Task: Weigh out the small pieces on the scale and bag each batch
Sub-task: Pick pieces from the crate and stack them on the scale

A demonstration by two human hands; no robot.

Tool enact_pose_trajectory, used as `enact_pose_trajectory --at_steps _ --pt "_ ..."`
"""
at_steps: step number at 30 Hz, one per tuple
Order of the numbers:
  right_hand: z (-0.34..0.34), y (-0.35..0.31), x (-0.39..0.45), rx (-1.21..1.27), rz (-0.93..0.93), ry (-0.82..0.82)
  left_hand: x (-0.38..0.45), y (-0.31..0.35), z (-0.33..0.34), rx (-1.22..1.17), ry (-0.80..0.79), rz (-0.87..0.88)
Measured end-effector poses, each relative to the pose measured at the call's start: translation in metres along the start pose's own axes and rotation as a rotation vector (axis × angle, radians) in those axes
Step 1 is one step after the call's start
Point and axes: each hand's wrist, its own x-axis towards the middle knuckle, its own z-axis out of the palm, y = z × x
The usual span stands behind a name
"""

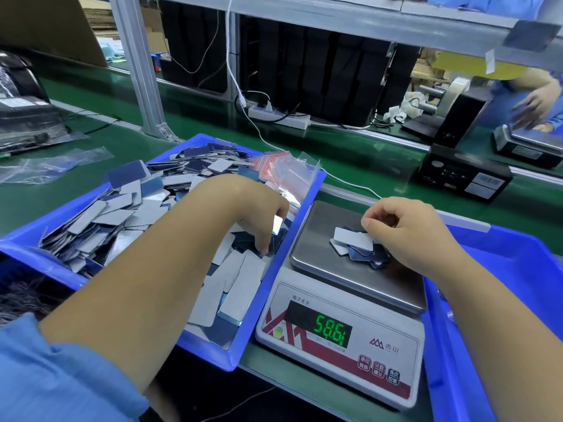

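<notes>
Bins first: your left blue bin holds the loose heap of pieces with the zip bags at its far corner, and the scale sits just beside it with a small batch on its pan. Your left hand is curled down into the heap, pinching a few pieces, while your right hand is closed on a pale piece over the batch. Resting that hand on the pan would likely falsify the green readout, and dropping pieces carelessly could slide the batch off the edge.
</notes>
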Motion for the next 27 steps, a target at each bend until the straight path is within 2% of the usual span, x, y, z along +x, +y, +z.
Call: enact_pose_trajectory --at_steps 13,24,27 --pt "-0.001 0.001 0.001 -0.017 -0.022 -0.007 -0.005 -0.026 -0.006 -0.201 0.059 0.016" --pt "0.001 0.001 0.002 -0.024 -0.020 -0.013 -0.002 -0.017 -0.002 -0.281 0.328 0.048" --pt "0.000 0.001 0.002 -0.019 -0.020 -0.011 -0.003 -0.015 -0.004 -0.278 0.333 0.050"
